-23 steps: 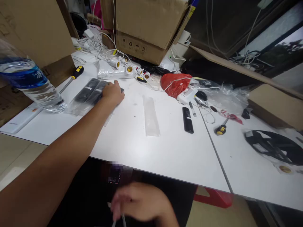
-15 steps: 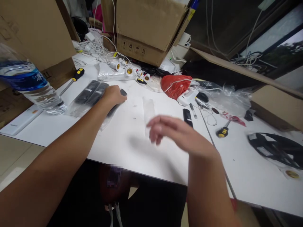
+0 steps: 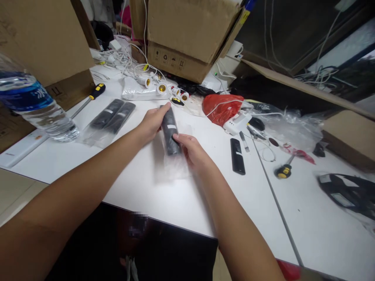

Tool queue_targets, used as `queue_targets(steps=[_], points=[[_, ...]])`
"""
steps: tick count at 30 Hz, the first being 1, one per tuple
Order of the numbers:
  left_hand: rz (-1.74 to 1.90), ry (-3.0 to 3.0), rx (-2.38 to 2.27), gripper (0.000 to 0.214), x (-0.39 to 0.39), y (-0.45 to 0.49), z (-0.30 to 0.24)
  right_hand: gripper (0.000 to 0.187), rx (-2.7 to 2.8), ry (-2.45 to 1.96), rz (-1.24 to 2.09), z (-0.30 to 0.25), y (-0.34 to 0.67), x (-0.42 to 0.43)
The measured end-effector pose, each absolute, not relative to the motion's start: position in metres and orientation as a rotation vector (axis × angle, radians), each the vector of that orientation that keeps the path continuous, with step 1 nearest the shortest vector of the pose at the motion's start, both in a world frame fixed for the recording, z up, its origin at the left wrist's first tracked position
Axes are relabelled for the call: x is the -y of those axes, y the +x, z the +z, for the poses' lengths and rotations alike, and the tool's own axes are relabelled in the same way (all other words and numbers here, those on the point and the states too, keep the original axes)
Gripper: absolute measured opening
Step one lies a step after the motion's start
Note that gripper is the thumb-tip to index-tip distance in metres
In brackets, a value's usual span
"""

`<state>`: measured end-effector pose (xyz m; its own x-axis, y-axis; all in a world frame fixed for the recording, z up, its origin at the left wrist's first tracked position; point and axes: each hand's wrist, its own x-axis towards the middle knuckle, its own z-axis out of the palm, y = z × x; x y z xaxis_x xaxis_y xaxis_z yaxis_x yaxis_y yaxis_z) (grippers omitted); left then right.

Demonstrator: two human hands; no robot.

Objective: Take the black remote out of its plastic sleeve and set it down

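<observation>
Black remote (image 3: 169, 130) in clear bag (image 3: 173, 166), long axis pointing away, gripped by left hand (image 3: 152, 123) and right hand (image 3: 191, 150) fingers

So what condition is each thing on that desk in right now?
Bagged remote: in a clear sleeve, held by both hands.
Left hand: gripping its far end.
Right hand: gripping its near end.
Two bagged remotes: lying flat, side by side.
Bare remote: unwrapped, flat on the table.
Water bottle: upright, holding water.
Cardboard box: flaps open.
</observation>
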<state>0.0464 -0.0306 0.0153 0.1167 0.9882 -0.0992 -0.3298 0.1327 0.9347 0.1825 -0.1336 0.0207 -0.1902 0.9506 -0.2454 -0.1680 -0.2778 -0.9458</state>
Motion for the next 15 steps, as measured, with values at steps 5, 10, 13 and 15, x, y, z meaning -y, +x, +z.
queue_targets(steps=[5, 10, 13, 15], points=[[1.131, 0.888, -0.825, 0.045, 0.025, 0.058, -0.009, 0.022, 0.954, -1.207, 1.574, 0.019, 0.194, 0.126], [1.201, 1.297, -1.057, 0.03, 0.039, 0.043, 0.023, 0.03, 0.92, -1.149, 1.55, 0.019, 0.213, 0.12], [1.218, 1.557, -1.061, 0.018, 0.118, 0.01, 0.065, 0.027, 0.886, -1.076, 1.431, 0.019, 0.231, 0.117], [0.776, 1.686, -0.886, 0.026, 0.19, -0.016, 0.068, 0.024, 0.847, -1.098, 1.339, 0.016, 0.242, 0.113]])
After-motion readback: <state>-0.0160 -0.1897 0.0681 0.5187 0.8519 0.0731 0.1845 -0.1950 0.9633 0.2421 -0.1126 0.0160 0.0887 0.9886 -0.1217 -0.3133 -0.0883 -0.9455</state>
